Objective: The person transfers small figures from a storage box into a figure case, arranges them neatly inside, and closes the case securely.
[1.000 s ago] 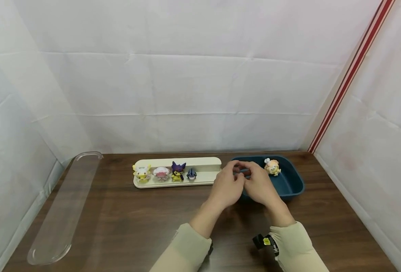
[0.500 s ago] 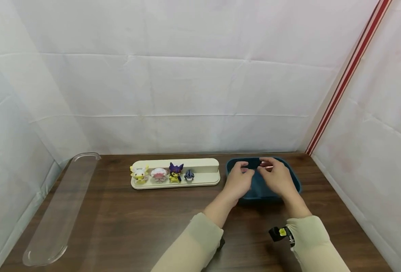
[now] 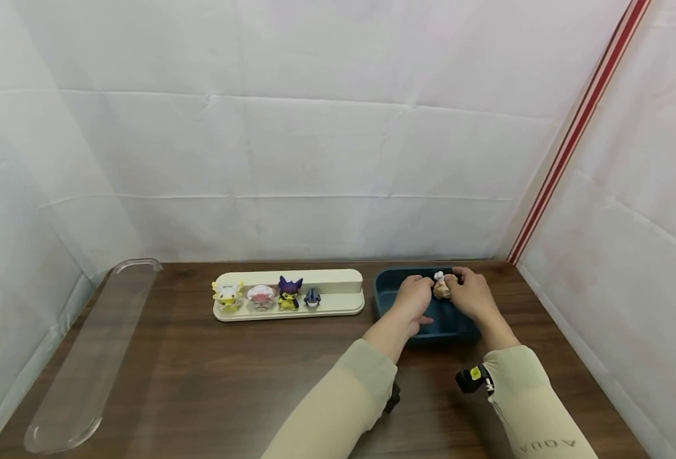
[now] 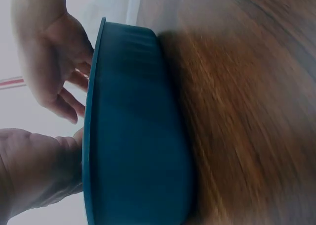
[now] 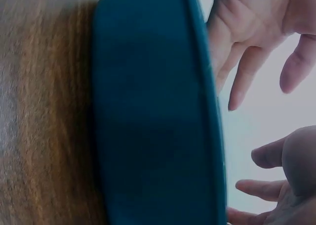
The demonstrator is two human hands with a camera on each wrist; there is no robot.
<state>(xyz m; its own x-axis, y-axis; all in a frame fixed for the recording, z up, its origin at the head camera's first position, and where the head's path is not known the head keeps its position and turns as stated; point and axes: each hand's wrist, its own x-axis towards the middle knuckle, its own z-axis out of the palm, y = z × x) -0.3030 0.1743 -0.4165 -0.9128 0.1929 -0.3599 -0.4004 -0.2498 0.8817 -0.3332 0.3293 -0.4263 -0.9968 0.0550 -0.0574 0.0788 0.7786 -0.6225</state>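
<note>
Both hands are down at a dark blue plastic bin (image 3: 392, 278) on the table. A small tan figurine with a white top (image 3: 441, 288) sits in it between the hands. My right hand (image 3: 474, 295) has its thumb and index fingertips right at the figurine's right side. From the left, my left hand (image 3: 411, 305) reaches over the bin, fingers near the figurine and thumb held apart. Both wrist views show loosely spread fingers dipping behind the bin's wall (image 4: 133, 126), which hides some fingertips and the figurine.
Left of the bin, a cream display base (image 3: 338, 305) carries a yellow-and-white figurine (image 3: 228, 296), a pink-and-white one (image 3: 261, 297), a purple-hatted one (image 3: 288, 293) and a small blue one (image 3: 312, 297). A clear plastic cover (image 3: 93, 357) lies far left. White sheeting (image 3: 326, 140) encloses the table.
My hands, close together over the bin's left part, have parted and moved right to the figurine. The right hand covered it half a second ago; now it shows between the hands.
</note>
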